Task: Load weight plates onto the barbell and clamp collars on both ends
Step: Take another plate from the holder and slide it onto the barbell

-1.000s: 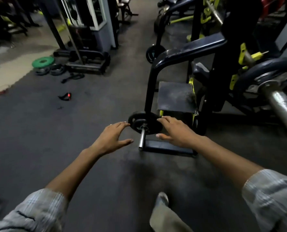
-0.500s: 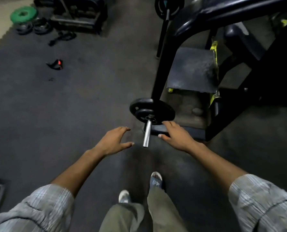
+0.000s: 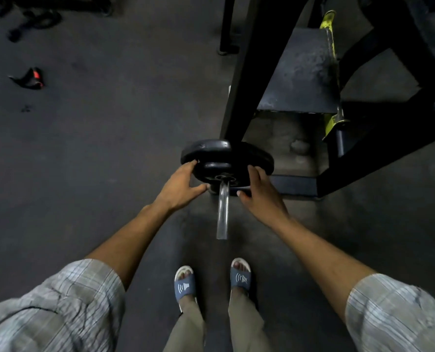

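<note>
A black weight plate [image 3: 224, 156] sits on a steel storage peg [image 3: 222, 212] at the foot of a black machine frame, with the peg's bare end pointing toward me. My left hand [image 3: 179, 185] touches the plate's left rim, fingers on the edge and thumb under it. My right hand [image 3: 260, 193] rests on the plate's right side with fingers spread and thumb below. Both hands are curled around the plate's edges. No barbell or collar is in view.
The black machine frame [image 3: 241, 72] rises just behind the plate, with a dark footplate [image 3: 302, 72] and yellow parts [image 3: 332, 118] to the right. A black and red item [image 3: 29, 78] lies on the rubber floor at left. My sandalled feet [image 3: 211, 283] stand below the peg.
My view has tilted down and closer. Both hands have moved forward from beside the peg onto the rim of the plate, one at each side.
</note>
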`<state>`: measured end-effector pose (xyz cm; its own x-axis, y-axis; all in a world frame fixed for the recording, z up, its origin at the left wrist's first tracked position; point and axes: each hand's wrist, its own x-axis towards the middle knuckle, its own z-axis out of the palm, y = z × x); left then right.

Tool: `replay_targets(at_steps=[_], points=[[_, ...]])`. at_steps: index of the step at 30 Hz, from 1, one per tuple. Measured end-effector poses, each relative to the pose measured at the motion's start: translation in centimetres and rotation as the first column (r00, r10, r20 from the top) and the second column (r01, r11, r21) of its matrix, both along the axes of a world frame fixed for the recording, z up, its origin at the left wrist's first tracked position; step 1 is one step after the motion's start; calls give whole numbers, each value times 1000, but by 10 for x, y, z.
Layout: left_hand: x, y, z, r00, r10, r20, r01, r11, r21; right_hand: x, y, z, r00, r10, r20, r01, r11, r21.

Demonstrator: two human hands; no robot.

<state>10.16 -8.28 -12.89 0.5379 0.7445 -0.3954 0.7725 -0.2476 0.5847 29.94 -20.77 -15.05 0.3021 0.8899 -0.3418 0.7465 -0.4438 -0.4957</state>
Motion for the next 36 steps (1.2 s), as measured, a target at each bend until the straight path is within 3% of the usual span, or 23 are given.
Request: replay_targets(at_steps=[9, 15, 22, 28, 36], points=[[-2, 10, -30, 998, 19, 55, -23, 998, 66, -6, 7, -23, 970, -103, 221, 72, 987, 142], [-8, 8, -31, 997, -69, 41, 63, 989, 135, 1, -9, -20, 989, 5, 148, -25, 990, 136], [-21, -4, -36, 974, -222, -46, 225, 972, 71, -11, -48, -26, 988, 106, 116, -108, 994, 13], [-24, -21, -36, 950, -291, -114, 295, 955, 17, -32, -66, -32, 992, 82, 97, -77, 996, -56], [-55, -67, -21, 921, -349, -173, 351, 936, -20, -52, -106, -8, 993, 89, -73, -97, 987, -124]])
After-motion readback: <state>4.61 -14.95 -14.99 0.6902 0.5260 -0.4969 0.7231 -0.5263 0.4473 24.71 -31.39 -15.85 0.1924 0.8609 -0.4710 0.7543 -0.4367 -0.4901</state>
